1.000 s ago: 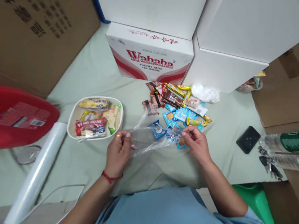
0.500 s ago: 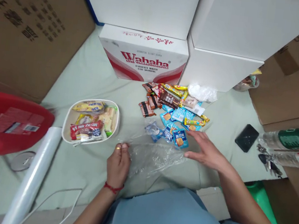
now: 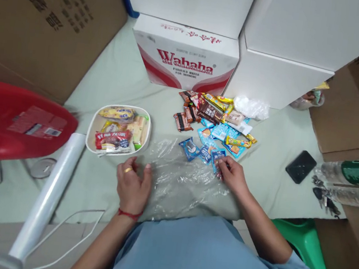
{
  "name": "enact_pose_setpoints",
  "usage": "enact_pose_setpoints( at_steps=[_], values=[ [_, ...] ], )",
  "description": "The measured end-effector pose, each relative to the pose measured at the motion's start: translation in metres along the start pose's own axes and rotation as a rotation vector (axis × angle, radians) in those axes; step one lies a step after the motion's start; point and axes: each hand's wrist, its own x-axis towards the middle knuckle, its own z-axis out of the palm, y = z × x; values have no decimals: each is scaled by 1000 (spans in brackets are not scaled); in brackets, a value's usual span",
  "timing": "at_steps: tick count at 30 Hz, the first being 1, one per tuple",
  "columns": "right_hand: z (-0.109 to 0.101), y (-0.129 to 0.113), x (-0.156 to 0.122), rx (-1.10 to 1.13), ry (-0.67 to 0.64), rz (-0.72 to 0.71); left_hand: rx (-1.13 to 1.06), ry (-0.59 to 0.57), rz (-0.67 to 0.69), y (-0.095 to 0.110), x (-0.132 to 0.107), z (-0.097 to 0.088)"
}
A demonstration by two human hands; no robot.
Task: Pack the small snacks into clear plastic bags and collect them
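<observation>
My left hand [image 3: 134, 183] rests with thumb and fingers apart, between the white tub [image 3: 149, 133] and the clear plastic sheet [image 3: 175, 191]; it holds nothing. Snack packs, among them a red-wrapped one [image 3: 112, 140], fill the tub. My right hand [image 3: 235, 174] pinches the blue snack packet [image 3: 217, 156] at the sheet's far right edge. Two more blue packets [image 3: 190, 149] lie to its left, at the same edge. Beyond them is a pile of loose snacks, with brown-wrapped bars [image 3: 210, 112], light-blue packets [image 3: 221, 131] and a yellow stick pack [image 3: 238, 142].
A Wahaha carton [image 3: 185, 61] stands behind the snacks. To the left are a red plastic object [image 3: 20, 123] and a roll of clear film [image 3: 49, 192]. On the right lie a black case [image 3: 300, 167], keys [image 3: 325, 200] and bottles [image 3: 354, 171]. A green stool [image 3: 306, 246] stands below.
My left hand has let go of the clear sheet's left edge, opened and moved left. My right hand has closed from open onto a blue packet. The view has shifted slightly.
</observation>
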Motion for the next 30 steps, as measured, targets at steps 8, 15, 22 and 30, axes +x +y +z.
enact_pose_setpoints(
  at_steps=[8,15,22,30],
  values=[
    [-8,15,-18,-73,33,-12,181,-188,608,16,-14,15],
    [-86,4,5,-236,246,-22,249,-348,538,2,-7,28],
    [-63,-62,124,-640,173,-388,241,-361,513,5,-6,28],
    [4,-87,199,-948,-82,-334,220,-361,502,3,-7,29]
  ],
)
